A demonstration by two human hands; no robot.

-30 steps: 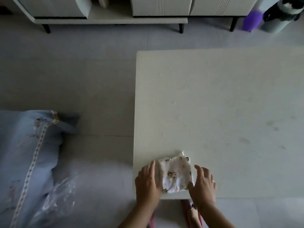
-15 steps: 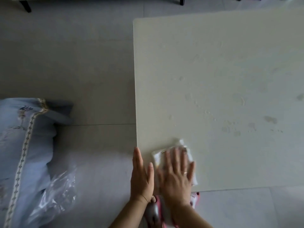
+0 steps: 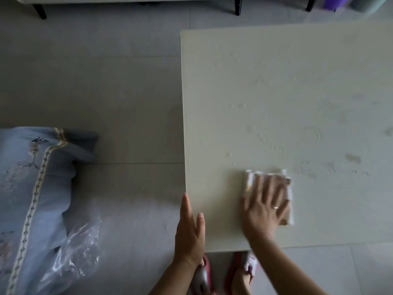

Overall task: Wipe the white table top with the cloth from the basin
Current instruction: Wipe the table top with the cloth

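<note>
The white table top fills the right half of the head view, with water drops and a few brownish stains on it. A folded white patterned cloth lies flat near the table's front edge. My right hand presses down on it with the fingers spread, covering most of it. My left hand rests flat at the table's front left corner, fingers together, holding nothing. The basin is not in view.
A light blue embroidered pillow and a clear plastic bag lie on the grey floor at the left. Furniture legs stand at the top edge. My feet in red slippers show below the table's front edge.
My right hand has slid the cloth to the right along the front of the table. My left hand stays at the front left corner. The camera has shifted slightly.
</note>
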